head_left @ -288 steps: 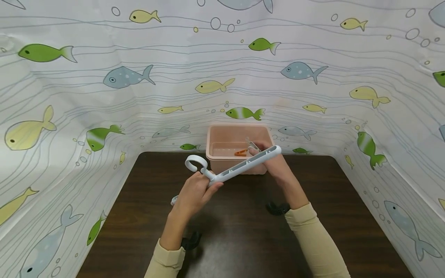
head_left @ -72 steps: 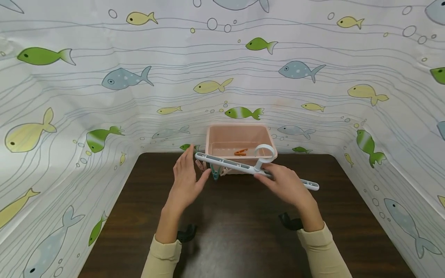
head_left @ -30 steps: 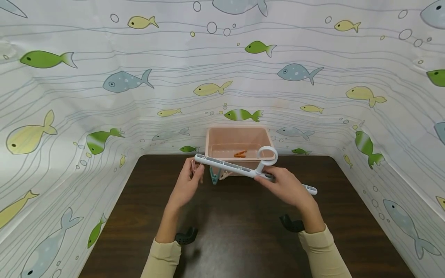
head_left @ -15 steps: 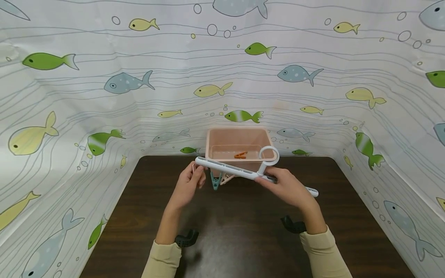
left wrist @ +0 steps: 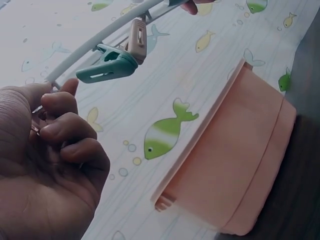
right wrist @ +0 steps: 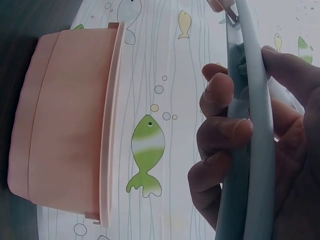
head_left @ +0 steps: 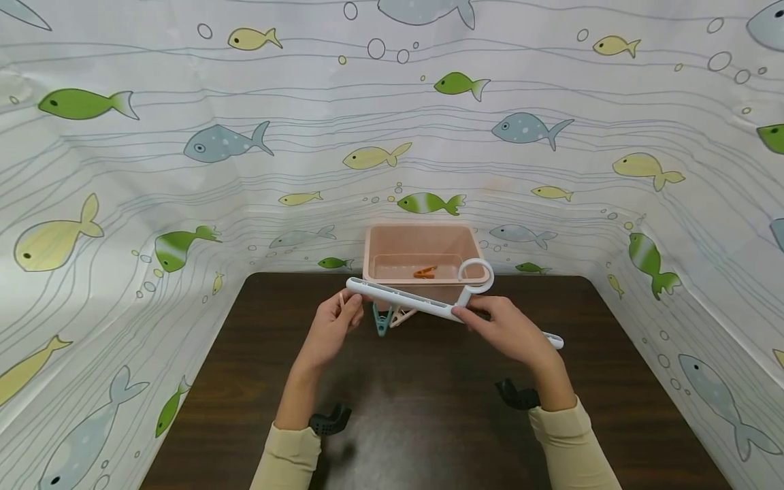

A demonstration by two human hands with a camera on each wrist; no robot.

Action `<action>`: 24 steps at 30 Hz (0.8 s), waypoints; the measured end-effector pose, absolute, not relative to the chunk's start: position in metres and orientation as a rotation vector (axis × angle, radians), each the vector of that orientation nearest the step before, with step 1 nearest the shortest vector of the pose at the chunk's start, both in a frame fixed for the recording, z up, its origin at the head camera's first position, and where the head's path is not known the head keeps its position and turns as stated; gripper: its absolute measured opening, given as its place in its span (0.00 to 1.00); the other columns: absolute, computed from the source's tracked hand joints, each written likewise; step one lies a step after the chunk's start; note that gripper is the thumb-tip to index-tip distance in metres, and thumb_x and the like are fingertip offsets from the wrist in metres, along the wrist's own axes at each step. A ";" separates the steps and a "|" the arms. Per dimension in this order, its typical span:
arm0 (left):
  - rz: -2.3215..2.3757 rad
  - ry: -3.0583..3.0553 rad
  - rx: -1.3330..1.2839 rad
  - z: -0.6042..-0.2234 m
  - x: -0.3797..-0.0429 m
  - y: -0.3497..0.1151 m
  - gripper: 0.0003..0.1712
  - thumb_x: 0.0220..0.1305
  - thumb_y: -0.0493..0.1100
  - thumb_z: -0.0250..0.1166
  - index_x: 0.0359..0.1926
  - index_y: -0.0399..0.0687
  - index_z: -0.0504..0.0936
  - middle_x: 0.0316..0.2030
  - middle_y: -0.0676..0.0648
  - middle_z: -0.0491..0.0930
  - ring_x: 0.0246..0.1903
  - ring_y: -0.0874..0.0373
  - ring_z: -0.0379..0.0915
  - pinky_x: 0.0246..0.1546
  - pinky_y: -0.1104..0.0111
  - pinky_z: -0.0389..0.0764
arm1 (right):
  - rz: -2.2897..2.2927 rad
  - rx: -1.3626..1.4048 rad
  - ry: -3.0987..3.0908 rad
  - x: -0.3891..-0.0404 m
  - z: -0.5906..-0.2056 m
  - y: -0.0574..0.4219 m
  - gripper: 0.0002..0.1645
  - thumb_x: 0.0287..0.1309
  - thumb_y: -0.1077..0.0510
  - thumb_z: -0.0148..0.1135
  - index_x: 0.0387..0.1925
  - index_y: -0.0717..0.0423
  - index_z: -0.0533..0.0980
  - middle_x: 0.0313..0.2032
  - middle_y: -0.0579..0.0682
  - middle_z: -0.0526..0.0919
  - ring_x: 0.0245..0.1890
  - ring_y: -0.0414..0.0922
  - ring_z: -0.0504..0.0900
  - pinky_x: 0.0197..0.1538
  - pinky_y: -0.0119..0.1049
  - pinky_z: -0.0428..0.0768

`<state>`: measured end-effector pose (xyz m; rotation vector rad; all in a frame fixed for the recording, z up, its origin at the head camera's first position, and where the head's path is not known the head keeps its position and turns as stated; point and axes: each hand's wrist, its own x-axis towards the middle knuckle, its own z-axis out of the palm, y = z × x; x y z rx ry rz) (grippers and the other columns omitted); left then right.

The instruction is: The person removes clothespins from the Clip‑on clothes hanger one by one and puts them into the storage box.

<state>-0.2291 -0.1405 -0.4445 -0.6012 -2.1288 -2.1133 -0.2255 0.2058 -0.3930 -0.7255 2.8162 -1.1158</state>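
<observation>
A white plastic hanger (head_left: 401, 297) with a round hook is held slantwise above the table. My right hand (head_left: 508, 330) grips its bar just below the hook, fingers wrapped round it in the right wrist view. My left hand (head_left: 327, 330) is at the bar's left end and pinches a pink clothespin (head_left: 341, 299), mostly hidden by the fingers. A teal clothespin (left wrist: 112, 69) and a beige clothespin (left wrist: 137, 41) hang from the bar between the hands.
A pink plastic bin (head_left: 422, 238) stands at the back of the dark wood table (head_left: 416, 408), behind the hanger. Inside it lies an orange clothespin (head_left: 425, 272). A white fish-print sheet (head_left: 294, 88) encloses the back and sides.
The hanger went from my left hand to my right. Teal and beige clothespins now hang on it. My left hand has closed on the pink clothespin and holds it at the bar's end.
</observation>
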 end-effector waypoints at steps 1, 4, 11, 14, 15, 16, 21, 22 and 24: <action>-2.117 -2.130 -0.602 -0.444 -0.229 -0.140 0.16 0.88 0.46 0.52 0.52 0.38 0.80 0.26 0.51 0.65 0.22 0.61 0.55 0.25 0.69 0.59 | -1.118 -0.724 2.812 -0.225 -0.393 0.206 0.20 0.80 0.40 0.60 0.30 0.43 0.80 0.26 0.44 0.77 0.25 0.40 0.71 0.32 0.37 0.74; -2.132 -2.141 -0.600 -0.443 -0.228 -0.140 0.16 0.88 0.47 0.52 0.51 0.38 0.77 0.24 0.52 0.63 0.21 0.61 0.54 0.23 0.69 0.58 | -1.128 -0.720 2.800 -0.225 -0.395 0.206 0.21 0.80 0.39 0.59 0.31 0.43 0.79 0.25 0.43 0.75 0.24 0.39 0.70 0.32 0.36 0.73; -2.130 -2.131 -0.594 -0.439 -0.226 -0.140 0.19 0.88 0.48 0.52 0.53 0.33 0.76 0.26 0.50 0.65 0.20 0.62 0.54 0.20 0.69 0.57 | -1.110 -0.684 2.825 -0.224 -0.397 0.201 0.22 0.80 0.36 0.57 0.33 0.44 0.80 0.23 0.41 0.65 0.23 0.38 0.66 0.31 0.36 0.70; -2.103 -2.138 -0.597 -0.437 -0.225 -0.139 0.19 0.88 0.48 0.51 0.52 0.35 0.76 0.31 0.49 0.69 0.23 0.62 0.58 0.23 0.70 0.61 | -1.056 -0.664 2.819 -0.222 -0.398 0.198 0.23 0.81 0.34 0.55 0.37 0.45 0.80 0.24 0.41 0.65 0.25 0.40 0.68 0.35 0.38 0.71; -2.094 -2.142 -0.600 -0.437 -0.225 -0.139 0.18 0.88 0.48 0.51 0.51 0.35 0.76 0.32 0.48 0.70 0.23 0.62 0.59 0.23 0.69 0.61 | -1.039 -0.658 2.813 -0.222 -0.399 0.197 0.24 0.81 0.34 0.54 0.38 0.46 0.80 0.24 0.41 0.66 0.26 0.40 0.69 0.35 0.38 0.71; -2.090 -2.142 -0.600 -0.437 -0.224 -0.139 0.18 0.88 0.48 0.51 0.51 0.36 0.76 0.33 0.48 0.71 0.24 0.62 0.60 0.24 0.68 0.62 | -1.023 -0.652 2.805 -0.221 -0.399 0.196 0.25 0.80 0.33 0.53 0.39 0.46 0.80 0.24 0.41 0.66 0.25 0.40 0.69 0.35 0.38 0.71; -2.075 -2.126 -0.613 -0.437 -0.224 -0.138 0.17 0.89 0.46 0.49 0.51 0.34 0.75 0.28 0.48 0.66 0.23 0.63 0.56 0.23 0.67 0.60 | -0.987 -0.643 2.810 -0.218 -0.400 0.192 0.27 0.79 0.31 0.53 0.39 0.48 0.79 0.23 0.41 0.65 0.23 0.39 0.67 0.33 0.37 0.70; -2.056 -2.130 -0.613 -0.436 -0.223 -0.138 0.17 0.89 0.45 0.49 0.51 0.33 0.75 0.28 0.48 0.65 0.23 0.63 0.55 0.24 0.67 0.60 | -0.981 -0.640 2.821 -0.218 -0.401 0.192 0.27 0.79 0.30 0.53 0.38 0.47 0.79 0.23 0.40 0.65 0.23 0.39 0.67 0.33 0.37 0.70; -1.991 -2.159 -0.593 -0.436 -0.224 -0.137 0.17 0.89 0.46 0.50 0.52 0.34 0.75 0.28 0.48 0.63 0.24 0.63 0.55 0.25 0.68 0.60 | -0.971 -0.634 2.839 -0.218 -0.401 0.191 0.27 0.79 0.30 0.54 0.39 0.46 0.79 0.23 0.41 0.66 0.23 0.39 0.67 0.33 0.38 0.70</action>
